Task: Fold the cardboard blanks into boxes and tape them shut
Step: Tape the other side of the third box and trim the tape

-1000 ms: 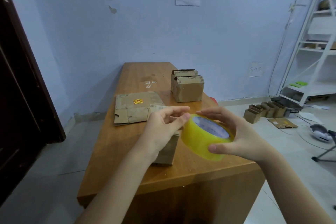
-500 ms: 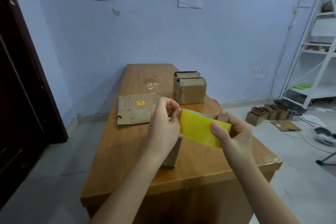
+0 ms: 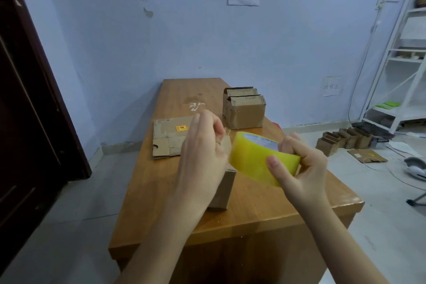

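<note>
My right hand (image 3: 299, 168) grips a yellow roll of packing tape (image 3: 255, 159) above the wooden table (image 3: 265, 210), thumb across its outer face. My left hand (image 3: 202, 152) is at the roll's left edge with fingers curled, pinching at the tape's end. Under my left hand stands a small folded cardboard box (image 3: 224, 188), mostly hidden. A stack of flat cardboard blanks (image 3: 169, 137) with a yellow sticker lies farther back on the left. Two folded boxes (image 3: 244, 108) stand at the back right of the table.
A dark door (image 3: 27, 108) is at the left. White shelving (image 3: 405, 64) stands at the right wall. Several small boxes (image 3: 343, 139) and a flat blank (image 3: 366, 155) lie on the floor to the right, with a fan base (image 3: 415, 167) beside them.
The roll has tilted from lying face-up in my right hand to edge-on. My left hand has closed its fingers at the roll's left edge and risen slightly.
</note>
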Motion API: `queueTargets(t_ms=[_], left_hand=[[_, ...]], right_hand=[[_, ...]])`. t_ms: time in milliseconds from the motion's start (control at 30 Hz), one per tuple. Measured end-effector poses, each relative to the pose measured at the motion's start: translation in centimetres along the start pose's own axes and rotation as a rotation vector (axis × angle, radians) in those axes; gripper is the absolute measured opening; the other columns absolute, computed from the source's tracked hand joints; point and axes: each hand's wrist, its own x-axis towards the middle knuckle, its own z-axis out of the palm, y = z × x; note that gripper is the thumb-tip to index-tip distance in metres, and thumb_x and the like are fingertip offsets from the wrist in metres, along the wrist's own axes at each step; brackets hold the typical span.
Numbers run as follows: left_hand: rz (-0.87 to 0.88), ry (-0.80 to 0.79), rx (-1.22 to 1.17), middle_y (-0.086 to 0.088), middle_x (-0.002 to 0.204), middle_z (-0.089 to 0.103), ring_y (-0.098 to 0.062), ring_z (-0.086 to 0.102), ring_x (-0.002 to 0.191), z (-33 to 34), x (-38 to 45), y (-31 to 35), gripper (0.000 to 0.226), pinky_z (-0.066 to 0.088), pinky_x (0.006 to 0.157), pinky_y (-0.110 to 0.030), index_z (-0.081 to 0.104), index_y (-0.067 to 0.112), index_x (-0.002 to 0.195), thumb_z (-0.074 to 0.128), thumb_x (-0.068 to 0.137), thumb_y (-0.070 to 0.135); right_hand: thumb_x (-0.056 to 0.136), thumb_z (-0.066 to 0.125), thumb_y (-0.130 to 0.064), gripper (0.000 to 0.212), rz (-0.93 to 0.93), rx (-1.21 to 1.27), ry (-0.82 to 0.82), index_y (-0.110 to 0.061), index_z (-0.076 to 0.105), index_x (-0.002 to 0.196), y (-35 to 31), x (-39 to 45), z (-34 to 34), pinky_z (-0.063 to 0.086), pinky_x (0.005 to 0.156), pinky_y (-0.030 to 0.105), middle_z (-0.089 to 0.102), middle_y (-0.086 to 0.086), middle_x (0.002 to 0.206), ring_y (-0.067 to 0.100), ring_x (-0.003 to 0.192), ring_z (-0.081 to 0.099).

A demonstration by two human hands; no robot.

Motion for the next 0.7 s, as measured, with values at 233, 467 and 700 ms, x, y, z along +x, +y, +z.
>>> queueTargets(t_ms=[233,467,700], left_hand=[[-0.270,-0.087,-0.322,0.008,0.114,0.059,-0.013,0.068,0.074,-0.5,0.9,-1.9,0.022,0.057,0.072,-0.044,0.045,0.036,0.100,0.063,0.088,0.031],[-0.448,-0.357,-0.240,-0.004,0.114,0.066,-0.016,0.063,0.099,-1.6,1.3,-1.1,0.058,0.052,0.087,-0.039,0.061,0.017,0.115,0.039,0.089,0.064],[-0.463,-0.384,-0.567,-0.007,0.084,0.073,-0.017,0.068,0.077,-2.2,0.5,-0.8,0.042,0.053,0.078,-0.035,0.072,0.010,0.088,0.053,0.083,0.047]], right_hand=[[0.082,0.060,-0.056,0.059,-0.185,-0.046,-0.051,-0.010,0.039,0.051,-2.1,1.3,-0.2,0.053,0.065,0.039,0.034,-0.004,0.053,0.021,0.055,0.044],[0.082,0.060,-0.054,0.058,-0.299,-0.077,-0.132,-0.011,0.036,0.050,-3.2,1.9,-0.2,0.041,0.054,0.035,0.031,-0.012,0.058,0.021,0.057,0.044],[0.083,0.059,-0.056,0.062,-0.230,-0.023,-0.113,-0.008,0.037,0.051,-3.5,2.2,-0.6,0.040,0.048,0.043,0.033,-0.003,0.055,0.028,0.051,0.041]])
